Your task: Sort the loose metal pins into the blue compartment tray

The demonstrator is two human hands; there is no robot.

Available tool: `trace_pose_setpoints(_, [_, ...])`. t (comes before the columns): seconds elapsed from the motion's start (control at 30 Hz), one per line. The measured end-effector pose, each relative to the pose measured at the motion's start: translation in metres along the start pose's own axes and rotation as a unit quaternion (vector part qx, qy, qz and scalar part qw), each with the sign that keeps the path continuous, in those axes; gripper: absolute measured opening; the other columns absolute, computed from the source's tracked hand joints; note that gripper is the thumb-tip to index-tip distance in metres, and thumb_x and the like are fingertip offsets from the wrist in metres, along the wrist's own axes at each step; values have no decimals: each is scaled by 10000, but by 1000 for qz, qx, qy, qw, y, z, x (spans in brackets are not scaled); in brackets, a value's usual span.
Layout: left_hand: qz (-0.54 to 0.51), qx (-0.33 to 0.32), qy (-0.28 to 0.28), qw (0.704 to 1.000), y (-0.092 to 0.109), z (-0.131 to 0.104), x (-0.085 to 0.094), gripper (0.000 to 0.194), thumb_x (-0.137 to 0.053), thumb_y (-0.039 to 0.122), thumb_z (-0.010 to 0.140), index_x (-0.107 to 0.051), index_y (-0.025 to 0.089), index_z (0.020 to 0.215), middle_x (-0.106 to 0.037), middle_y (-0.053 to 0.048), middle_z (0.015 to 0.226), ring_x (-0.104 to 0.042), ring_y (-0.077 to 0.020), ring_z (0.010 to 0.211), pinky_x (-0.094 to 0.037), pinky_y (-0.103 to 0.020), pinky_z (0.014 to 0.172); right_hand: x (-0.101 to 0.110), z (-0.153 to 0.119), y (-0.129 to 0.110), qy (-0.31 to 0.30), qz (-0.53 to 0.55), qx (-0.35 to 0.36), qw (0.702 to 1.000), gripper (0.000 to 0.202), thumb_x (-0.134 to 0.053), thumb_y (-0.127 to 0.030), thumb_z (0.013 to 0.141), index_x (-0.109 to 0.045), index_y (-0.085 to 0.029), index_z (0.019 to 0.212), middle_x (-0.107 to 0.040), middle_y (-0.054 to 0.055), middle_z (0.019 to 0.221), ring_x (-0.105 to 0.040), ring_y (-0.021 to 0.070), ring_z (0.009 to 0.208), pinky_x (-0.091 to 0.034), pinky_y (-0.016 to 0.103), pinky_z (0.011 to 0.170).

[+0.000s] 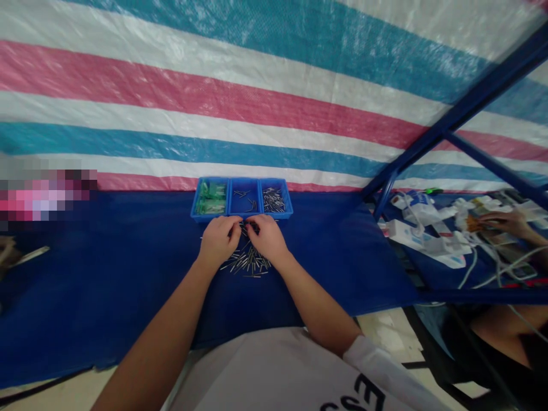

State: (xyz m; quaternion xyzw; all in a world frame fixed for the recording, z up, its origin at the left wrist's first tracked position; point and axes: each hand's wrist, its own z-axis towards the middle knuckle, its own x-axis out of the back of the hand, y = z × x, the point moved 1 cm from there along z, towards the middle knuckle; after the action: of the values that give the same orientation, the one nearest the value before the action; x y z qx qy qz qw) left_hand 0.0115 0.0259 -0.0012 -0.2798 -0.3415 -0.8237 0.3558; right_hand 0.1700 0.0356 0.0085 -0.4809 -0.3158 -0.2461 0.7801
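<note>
- The left hand (pixel 218 237) and right hand (pixel 269 237) are curled; whether they grip anything, I cannot tell.
- Loose metal pins (pixel 252 262) lie at six o'clock, similarly near both, pointing many ways.
- Blue tray (pixel 237 204): twelve o'clock.

Worktop (pixel 128 245): plain dk blue. Tray (pixel 237 205) nr its far edge: brighter blue, w/ green packets (pixel 213 197) & silvery-grey rods (pixel 274 200). Sheet (pixel 240 97) beyond far edge: stripes of white, teal-blue & pinkish red. Frame (pixel 428 144) at R edge: dk blue. Person's shirt (pixel 265 365) nr front edge: off-white w/ blk lettering (pixel 363 394). Box (pixel 428 245) past R edge: mostly white.
</note>
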Motion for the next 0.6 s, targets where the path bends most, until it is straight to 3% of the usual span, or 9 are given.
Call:
trace_pose_setpoints(0.17, [-30, 0, -38, 999, 8, -1, -3, 239, -404, 229, 926, -635, 189, 975, -704, -78, 934, -633, -208, 874, -492, -366, 842, -8, -7, 7, -51, -31, 71, 996, 204, -540, -185, 879, -677, -161, 1029, -686, 88, 1003, -579, 202, 905, -449, 341, 860])
trace_pose_setpoints(0.47, [-57, 22, -67, 996, 9, 0, -6, 252, -392, 237, 932, -636, 187, 972, -705, -72, 944, -638, -207, 881, -499, -361, 845, -15, -10, 8, -48, -69, 53, 995, 215, -548, -159, 865, -672, -162, 1041, -666, 91, 1100, -558, 226, 952, -419, 360, 858])
trace_pose_setpoints(0.6, [-69, 28, -75, 994, 8, 0, -7, 255, -385, 235, 930, -634, 196, 971, -709, -62, 953, -645, -199, 886, -499, -355, 857, -18, -9, 12, -56, -68, 50, 995, 208, -513, -90, 850, -673, -153, 967, -673, 92, 989, -560, 209, 891, -424, 336, 813])
